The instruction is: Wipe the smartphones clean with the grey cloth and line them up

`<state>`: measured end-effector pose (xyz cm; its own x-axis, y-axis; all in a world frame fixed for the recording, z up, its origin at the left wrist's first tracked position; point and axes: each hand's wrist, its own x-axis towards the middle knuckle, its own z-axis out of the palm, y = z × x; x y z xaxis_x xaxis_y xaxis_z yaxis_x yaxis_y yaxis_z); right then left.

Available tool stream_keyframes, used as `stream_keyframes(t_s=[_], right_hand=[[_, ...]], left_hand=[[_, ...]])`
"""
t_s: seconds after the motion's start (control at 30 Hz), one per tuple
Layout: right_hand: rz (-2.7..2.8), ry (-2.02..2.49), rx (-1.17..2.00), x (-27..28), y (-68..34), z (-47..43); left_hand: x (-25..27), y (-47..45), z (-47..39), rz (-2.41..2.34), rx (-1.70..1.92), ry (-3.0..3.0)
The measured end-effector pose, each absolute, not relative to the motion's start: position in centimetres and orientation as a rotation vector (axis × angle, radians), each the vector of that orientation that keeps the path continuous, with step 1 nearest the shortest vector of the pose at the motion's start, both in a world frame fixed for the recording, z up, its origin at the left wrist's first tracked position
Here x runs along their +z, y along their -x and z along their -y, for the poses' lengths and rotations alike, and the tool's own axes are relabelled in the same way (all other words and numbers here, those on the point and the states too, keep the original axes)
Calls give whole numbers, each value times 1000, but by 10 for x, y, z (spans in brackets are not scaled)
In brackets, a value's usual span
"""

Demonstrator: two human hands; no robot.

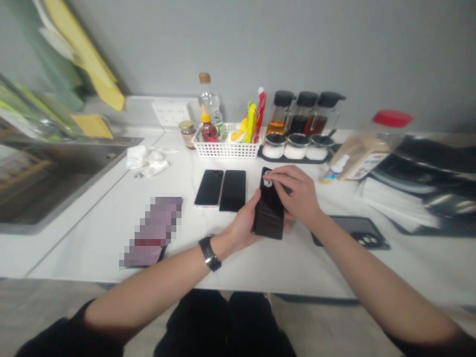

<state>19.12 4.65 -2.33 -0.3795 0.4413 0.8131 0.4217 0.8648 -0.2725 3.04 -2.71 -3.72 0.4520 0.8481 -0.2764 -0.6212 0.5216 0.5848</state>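
My left hand grips a glossy black, rectangular phone above the smooth white, faintly veined countertop. My right hand bends its fingers onto the pale patch near the phone's far end; whether they pinch anything, I cannot tell. Behind stands a plain grey wall.

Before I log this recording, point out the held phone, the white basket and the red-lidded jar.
Held phone [269, 217], head view: dark lower surface.
White basket [226, 150], head view: front wall.
Red-lidded jar [364, 152], head view: middle of its body.
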Motion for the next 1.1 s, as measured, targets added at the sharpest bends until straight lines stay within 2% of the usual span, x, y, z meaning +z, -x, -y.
stream_keyframes(t_s=[0.17,0.3,0.53,0.67,0.8,0.93,1.1], right_hand=[[2179,439,174,-27,-173,-26],[2229,370,333,-26,-174,-26],[1959,686,253,-26,-201,-60],[2152,451,447,-25,-185,-38],[2375,255,637,-23,-173,-17],[2237,424,482,-23,-186,-35],[1813,744,266,-24,-200,-59]], left_hand=[[-35,-28,23,-672,1260,-309],[-32,-22,20,-684,1211,-258],[-30,-26,28,-732,944,-494],[-32,-20,20,-762,1106,-429],[-33,-12,10,-707,1118,-422],[-33,-15,12,-717,1124,-420],[-31,-22,22,-735,882,-523]])
